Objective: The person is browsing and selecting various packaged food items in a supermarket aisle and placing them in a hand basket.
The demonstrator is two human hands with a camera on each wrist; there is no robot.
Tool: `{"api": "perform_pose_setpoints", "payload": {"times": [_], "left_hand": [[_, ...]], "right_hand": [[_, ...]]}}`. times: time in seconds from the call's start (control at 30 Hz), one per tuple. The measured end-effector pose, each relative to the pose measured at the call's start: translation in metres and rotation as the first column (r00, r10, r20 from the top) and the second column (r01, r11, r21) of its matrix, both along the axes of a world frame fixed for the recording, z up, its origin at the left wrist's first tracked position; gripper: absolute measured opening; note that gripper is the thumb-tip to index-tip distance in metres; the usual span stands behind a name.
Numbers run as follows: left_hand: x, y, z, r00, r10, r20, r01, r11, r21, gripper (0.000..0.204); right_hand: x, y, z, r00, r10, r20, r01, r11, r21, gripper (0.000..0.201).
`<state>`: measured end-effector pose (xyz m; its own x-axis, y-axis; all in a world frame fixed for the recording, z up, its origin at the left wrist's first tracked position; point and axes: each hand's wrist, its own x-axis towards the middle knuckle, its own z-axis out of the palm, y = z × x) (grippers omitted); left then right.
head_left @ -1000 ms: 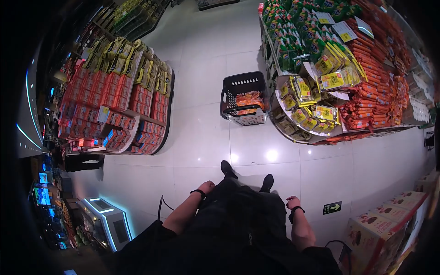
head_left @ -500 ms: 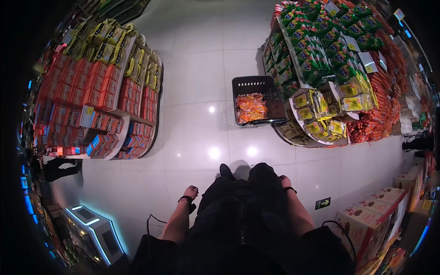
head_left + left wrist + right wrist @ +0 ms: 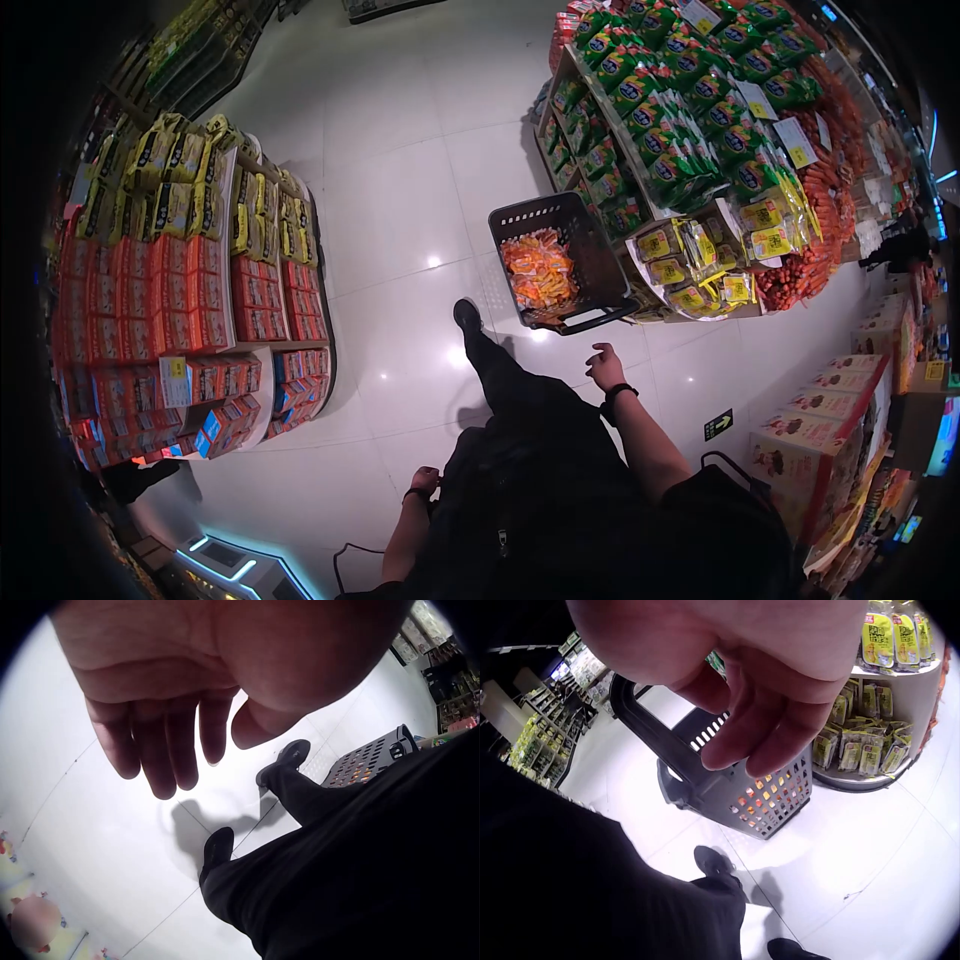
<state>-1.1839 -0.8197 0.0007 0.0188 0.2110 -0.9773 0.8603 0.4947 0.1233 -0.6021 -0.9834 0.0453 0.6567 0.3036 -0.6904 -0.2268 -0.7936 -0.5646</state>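
Note:
A dark shopping basket (image 3: 600, 262) stands on the floor against the right-hand display, with orange-wrapped packets (image 3: 540, 272) heaped inside. Just short of its near end, my right hand (image 3: 605, 368) reaches forward, empty, fingers loosely bent. In the right wrist view, that right hand (image 3: 757, 682) overlaps the basket (image 3: 712, 787) and its dark handle (image 3: 649, 724). My left hand (image 3: 426, 480) hangs beside my thigh, holding nothing. Its fingers (image 3: 180, 742) dangle loosely over the floor in the left wrist view.
A shelf of red boxes (image 3: 195, 300) and yellow packs (image 3: 180, 160) stands left. Green bags (image 3: 680, 120), yellow packets (image 3: 690, 250) and orange-red sausages (image 3: 825, 230) fill the right display. Printed cartons (image 3: 815, 450) line the lower right. A floor exit sign (image 3: 718, 425) lies nearby.
I have stepped closer to the basket, so it sits nearer in view. My right hand has swung forward from beside my leg, while the left has dropped back.

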Motion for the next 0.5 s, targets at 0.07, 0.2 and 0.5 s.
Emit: {"api": "perform_pose_setpoints", "payload": {"times": [0.07,0.2,0.5], "left_hand": [[0.021,0.05,-0.003,0.987,-0.143,0.073,0.144,0.989,-0.016,0.032],[0.063,0.148,-0.002,0.986,-0.019,0.163,0.004,0.996,0.091,0.032],[0.151,0.398,-0.013,0.971,0.068,0.23,-0.131,0.954,0.268,0.03]], "right_hand": [[0.007,0.033,-0.011,0.997,-0.038,0.063,0.037,0.999,0.005,0.038],[0.017,0.034,-0.118,0.926,0.267,0.266,-0.239,0.962,-0.133,0.035],[0.015,0.064,-0.092,0.96,0.155,-0.232,-0.236,0.894,-0.381,0.028]]}}
